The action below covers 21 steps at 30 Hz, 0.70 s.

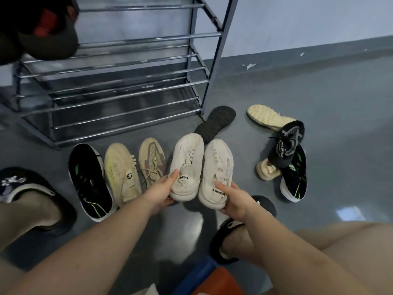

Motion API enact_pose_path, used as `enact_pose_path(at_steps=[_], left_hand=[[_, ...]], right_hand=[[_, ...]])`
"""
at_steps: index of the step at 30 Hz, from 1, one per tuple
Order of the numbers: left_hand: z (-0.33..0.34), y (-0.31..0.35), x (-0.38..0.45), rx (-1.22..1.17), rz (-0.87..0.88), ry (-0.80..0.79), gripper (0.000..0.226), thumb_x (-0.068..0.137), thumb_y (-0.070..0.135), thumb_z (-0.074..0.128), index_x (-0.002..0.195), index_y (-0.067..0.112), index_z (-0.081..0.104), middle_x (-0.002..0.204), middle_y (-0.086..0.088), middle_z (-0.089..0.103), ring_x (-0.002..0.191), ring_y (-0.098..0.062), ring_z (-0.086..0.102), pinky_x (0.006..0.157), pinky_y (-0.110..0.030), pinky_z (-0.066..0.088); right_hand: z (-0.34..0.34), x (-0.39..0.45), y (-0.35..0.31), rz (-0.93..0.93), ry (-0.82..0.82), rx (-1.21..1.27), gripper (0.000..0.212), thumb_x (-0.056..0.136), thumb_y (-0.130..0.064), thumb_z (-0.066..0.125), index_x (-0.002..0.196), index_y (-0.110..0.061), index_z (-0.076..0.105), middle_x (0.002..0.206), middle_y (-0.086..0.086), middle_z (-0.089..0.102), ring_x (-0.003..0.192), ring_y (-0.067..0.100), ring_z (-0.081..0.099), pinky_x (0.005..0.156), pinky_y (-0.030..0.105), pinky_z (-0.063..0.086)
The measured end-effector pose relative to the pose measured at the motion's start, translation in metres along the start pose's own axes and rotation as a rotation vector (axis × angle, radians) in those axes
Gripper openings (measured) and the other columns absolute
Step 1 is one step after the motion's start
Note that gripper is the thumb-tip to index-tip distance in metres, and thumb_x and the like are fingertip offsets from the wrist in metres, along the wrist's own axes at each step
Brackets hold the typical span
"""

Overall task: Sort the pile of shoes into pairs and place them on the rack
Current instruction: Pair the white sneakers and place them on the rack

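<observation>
In front of the metal rack (119, 81), left to right, a black shoe (90, 182), a cream shoe (121, 173) and a tan shoe (152, 160) lie on the floor, then the left hand (160, 193) grips the heel of one white shoe (187, 167) and the right hand (237, 200) grips its match (217, 173), side by side.

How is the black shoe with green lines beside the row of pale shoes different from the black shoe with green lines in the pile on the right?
The black shoe in the row lies apart on the floor, fully visible, beside a cream shoe. The black shoe in the pile is partly covered by a dark grey shoe. The first points up and left, the second up and right. Both share green lines and white soles, so they look like a pair.
</observation>
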<state>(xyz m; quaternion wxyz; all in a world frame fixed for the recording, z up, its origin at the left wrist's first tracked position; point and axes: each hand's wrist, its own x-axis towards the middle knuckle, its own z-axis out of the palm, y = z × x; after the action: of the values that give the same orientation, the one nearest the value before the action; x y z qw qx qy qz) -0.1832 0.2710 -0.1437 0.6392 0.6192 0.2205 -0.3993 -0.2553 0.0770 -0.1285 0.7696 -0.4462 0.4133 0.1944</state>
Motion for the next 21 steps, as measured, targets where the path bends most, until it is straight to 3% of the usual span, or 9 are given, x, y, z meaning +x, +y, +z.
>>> enact_pose_path(at_steps=[3,6,9,14,18,21], left_hand=[[-0.012,0.003,-0.01,-0.02,0.059,-0.022,0.037,0.091,0.051,0.048,0.116,0.026,0.058,0.109,0.002,0.068,0.101,-0.018,0.063,0.08,-0.032,0.052],[-0.027,0.012,-0.022,-0.068,0.113,-0.023,0.042,0.091,0.05,0.048,0.125,0.025,0.054,0.117,0.0,0.066,0.108,-0.021,0.061,0.09,-0.039,0.051],[-0.037,0.026,-0.037,-0.123,0.186,-0.031,0.038,0.093,0.047,0.047,0.124,0.028,0.051,0.114,0.003,0.065,0.105,-0.017,0.06,0.077,-0.031,0.052],[-0.038,0.052,-0.055,-0.184,0.351,-0.004,0.041,0.094,0.045,0.046,0.128,0.024,0.051,0.115,-0.001,0.066,0.093,-0.013,0.063,0.071,-0.028,0.051],[-0.04,0.079,-0.067,-0.2,0.492,0.022,0.026,0.092,0.043,0.049,0.112,0.027,0.057,0.109,0.001,0.068,0.097,-0.015,0.065,0.088,-0.041,0.05],[-0.035,0.095,-0.076,-0.16,0.543,0.025,0.035,0.089,0.049,0.052,0.117,0.029,0.058,0.105,0.006,0.07,0.099,-0.016,0.065,0.089,-0.041,0.051]], right_hand=[[0.013,-0.006,-0.006,-0.039,-0.053,0.007,0.045,0.085,-0.016,0.066,0.127,-0.03,0.056,0.114,0.001,0.07,0.095,0.02,0.069,0.07,0.035,0.055],[0.033,-0.013,-0.016,-0.085,-0.104,-0.033,0.043,0.086,-0.015,0.065,0.124,-0.034,0.057,0.114,-0.002,0.07,0.097,0.02,0.067,0.077,0.038,0.054],[0.054,-0.019,-0.029,-0.139,-0.14,-0.078,0.043,0.086,-0.014,0.064,0.124,-0.033,0.057,0.108,-0.004,0.072,0.095,0.019,0.067,0.085,0.041,0.052],[0.088,-0.032,-0.062,-0.251,-0.179,-0.094,0.039,0.088,-0.011,0.061,0.121,-0.031,0.058,0.112,-0.001,0.07,0.095,0.021,0.068,0.077,0.038,0.054],[0.105,-0.042,-0.087,-0.304,-0.213,-0.089,0.033,0.089,-0.012,0.06,0.118,-0.028,0.06,0.104,0.0,0.072,0.09,0.02,0.069,0.071,0.036,0.056],[0.108,-0.055,-0.11,-0.314,-0.226,-0.151,0.025,0.09,-0.012,0.06,0.111,-0.026,0.063,0.1,0.0,0.074,0.085,0.018,0.071,0.07,0.035,0.057]])
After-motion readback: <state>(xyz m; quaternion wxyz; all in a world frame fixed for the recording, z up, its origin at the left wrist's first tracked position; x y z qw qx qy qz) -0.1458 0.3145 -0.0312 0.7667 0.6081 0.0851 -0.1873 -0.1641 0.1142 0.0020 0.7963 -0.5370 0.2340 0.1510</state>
